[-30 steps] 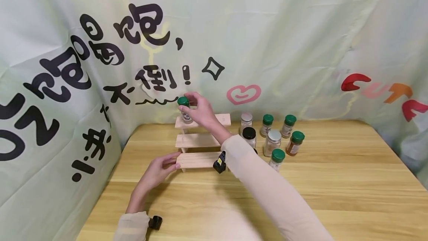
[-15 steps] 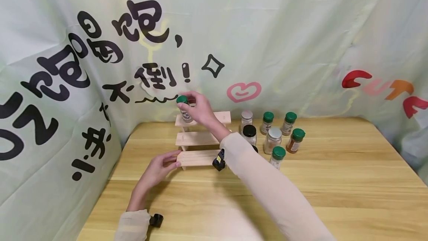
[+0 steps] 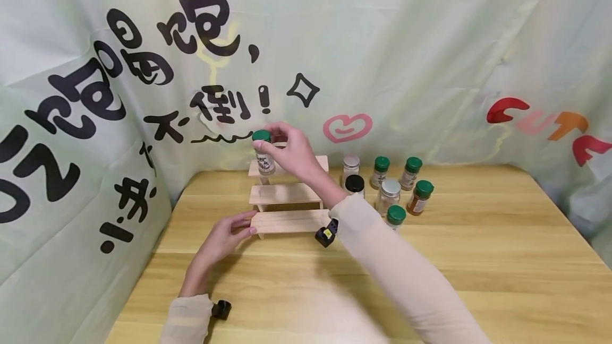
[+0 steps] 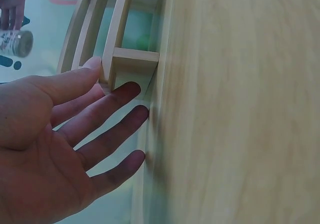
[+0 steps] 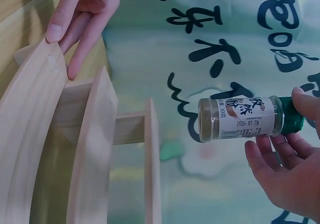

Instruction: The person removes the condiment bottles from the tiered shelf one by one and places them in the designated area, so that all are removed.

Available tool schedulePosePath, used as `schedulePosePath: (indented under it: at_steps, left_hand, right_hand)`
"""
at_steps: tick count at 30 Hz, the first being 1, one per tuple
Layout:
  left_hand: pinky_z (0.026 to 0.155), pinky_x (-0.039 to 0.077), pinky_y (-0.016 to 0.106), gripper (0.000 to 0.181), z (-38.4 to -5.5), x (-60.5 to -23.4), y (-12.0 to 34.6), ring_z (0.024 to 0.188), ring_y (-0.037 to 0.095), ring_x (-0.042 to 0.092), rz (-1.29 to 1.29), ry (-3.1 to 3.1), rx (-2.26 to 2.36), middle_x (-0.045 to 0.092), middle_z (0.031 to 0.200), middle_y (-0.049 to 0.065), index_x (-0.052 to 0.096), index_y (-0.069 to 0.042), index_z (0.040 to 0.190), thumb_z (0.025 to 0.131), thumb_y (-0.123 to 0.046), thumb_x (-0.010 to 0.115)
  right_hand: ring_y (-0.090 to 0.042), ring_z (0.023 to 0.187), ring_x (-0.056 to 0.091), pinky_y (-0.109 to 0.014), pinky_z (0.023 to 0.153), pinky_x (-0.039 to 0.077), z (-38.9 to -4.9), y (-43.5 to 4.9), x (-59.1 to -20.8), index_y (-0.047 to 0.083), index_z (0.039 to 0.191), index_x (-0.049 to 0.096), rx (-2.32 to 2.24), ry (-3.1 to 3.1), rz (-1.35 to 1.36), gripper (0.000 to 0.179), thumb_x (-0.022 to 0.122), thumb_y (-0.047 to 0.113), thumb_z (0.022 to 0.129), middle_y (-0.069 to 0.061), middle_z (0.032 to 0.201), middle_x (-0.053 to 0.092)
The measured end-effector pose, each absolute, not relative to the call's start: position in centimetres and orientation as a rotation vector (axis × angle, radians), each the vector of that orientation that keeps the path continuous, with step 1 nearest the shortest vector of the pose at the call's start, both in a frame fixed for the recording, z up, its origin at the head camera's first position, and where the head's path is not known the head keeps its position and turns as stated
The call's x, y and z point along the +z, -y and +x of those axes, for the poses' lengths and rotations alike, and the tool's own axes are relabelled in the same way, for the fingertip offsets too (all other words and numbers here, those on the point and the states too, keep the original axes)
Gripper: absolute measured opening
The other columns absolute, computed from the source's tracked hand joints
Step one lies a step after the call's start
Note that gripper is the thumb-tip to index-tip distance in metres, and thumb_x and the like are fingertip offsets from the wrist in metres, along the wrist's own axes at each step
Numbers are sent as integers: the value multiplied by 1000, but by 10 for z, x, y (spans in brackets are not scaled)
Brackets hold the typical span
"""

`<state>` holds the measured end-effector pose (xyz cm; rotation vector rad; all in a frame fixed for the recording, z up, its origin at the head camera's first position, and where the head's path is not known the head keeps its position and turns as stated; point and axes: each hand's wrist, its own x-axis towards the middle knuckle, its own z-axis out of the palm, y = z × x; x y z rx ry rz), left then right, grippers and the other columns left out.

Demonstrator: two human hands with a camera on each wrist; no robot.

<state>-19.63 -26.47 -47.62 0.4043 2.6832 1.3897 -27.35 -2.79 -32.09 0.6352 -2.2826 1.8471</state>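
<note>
My right hand (image 3: 291,150) pinches a spice jar (image 3: 264,161) by its green cap. In the right wrist view, a gap separates the jar's clear base (image 5: 206,120) from the top board of a wooden three-step rack (image 5: 152,169). The jar bears a white printed label (image 5: 246,117). At the rack's lowest step (image 3: 289,222), my left hand (image 3: 224,238) grips the left end, thumb on the board and index finger at its edge. The other left fingers (image 4: 112,144) spread below it in the left wrist view.
Several jars stand right of the rack: green-capped ones (image 3: 423,197), silver-lidded ones (image 3: 389,195) and a black-lidded one (image 3: 355,183) partly behind the right sleeve (image 3: 382,264). A printed curtain (image 3: 406,68) hangs close behind the wooden table (image 3: 487,259).
The jar has risen off the top step and come slightly nearer, its label turned more toward the head camera. The right forearm has shifted right. My left hand keeps its place on the rack.
</note>
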Motion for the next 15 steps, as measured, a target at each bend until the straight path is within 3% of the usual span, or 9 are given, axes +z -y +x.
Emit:
schedulePosePath:
  at_steps: [15]
  left_hand:
    - [100,54,42,48,-199,-475,264,117,36,67,445,-2692,1393,66,130,23,58,4,141,96,-9,72]
  right_hand:
    - [-24,102,71,-33,90,59,-235,-18,-301,9,119,70,1932,2204,779,33,81,23,92,-5,105,71]
